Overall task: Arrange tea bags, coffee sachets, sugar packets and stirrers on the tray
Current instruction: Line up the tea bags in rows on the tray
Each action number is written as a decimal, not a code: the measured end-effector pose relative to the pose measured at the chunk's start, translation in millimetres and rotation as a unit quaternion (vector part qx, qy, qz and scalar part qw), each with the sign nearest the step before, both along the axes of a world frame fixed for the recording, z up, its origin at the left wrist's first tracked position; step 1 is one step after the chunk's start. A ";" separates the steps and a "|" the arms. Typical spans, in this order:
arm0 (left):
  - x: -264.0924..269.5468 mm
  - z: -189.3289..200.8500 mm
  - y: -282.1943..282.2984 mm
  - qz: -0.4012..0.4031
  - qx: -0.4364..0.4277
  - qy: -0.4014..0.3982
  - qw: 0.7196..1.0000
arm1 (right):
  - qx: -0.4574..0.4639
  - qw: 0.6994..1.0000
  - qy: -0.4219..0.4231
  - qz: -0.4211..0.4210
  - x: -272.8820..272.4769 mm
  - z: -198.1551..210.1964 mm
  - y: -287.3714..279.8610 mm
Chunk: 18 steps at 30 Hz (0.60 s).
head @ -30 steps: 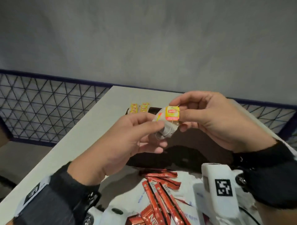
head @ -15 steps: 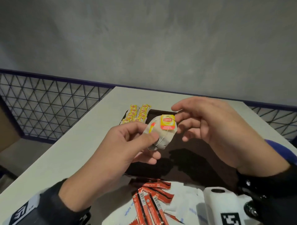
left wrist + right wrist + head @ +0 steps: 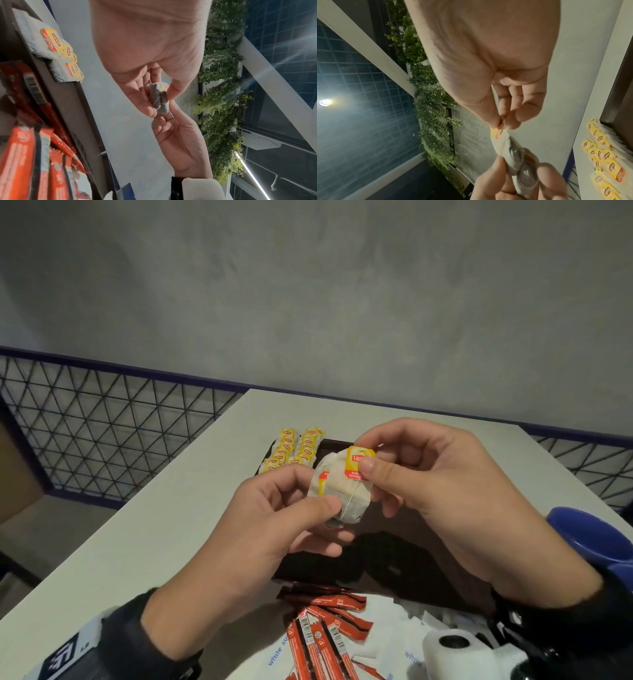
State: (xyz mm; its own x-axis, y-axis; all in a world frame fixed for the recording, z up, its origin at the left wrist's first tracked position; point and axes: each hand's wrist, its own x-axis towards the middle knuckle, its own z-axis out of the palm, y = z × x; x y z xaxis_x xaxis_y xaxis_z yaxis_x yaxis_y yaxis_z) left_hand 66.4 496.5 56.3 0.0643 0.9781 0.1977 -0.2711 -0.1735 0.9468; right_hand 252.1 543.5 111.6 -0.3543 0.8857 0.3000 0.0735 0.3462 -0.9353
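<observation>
Left hand (image 3: pixel 274 522): thumb and fingers curled round the lower edge of two tea bags (image 3: pixel 337 491) held together, above the tray (image 3: pixel 428 542); its grip is clamped on the bags.
Right hand (image 3: pixel 442 491): thumb and forefinger pinch the yellow tag (image 3: pixel 358 463) at the top of the front bag; its grip is closed on that tag, the other fingers curled loosely behind.
Tea bags: pale paper, a string running down the front one, both raised over the tray's middle.
Tray: dark, flat on the white tabletop (image 3: pixel 144 535), its near part in the hands' shadow.
Row (image 3: pixel 294 451): more yellow-tagged tea bags lie overlapped in two lines at the tray's far left corner, some over its rim.
Sachets (image 3: pixel 322 631): red coffee sticks heaped just off the tray's near edge, on white sugar packets (image 3: pixel 390 642) with blue print.
Right of the tray: a blue rounded thing (image 3: pixel 592 539), partly cut off; what it is cannot be told.
Beyond the tray: the tabletop's far edge, a wire-mesh fence (image 3: pixel 113 433), a grey wall.
</observation>
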 end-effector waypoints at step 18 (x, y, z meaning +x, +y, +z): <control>-0.8 -3.8 1.3 0.020 0.004 -0.006 1.000 | 0.003 1.000 -0.026 -0.015 -0.4 -0.3 -0.3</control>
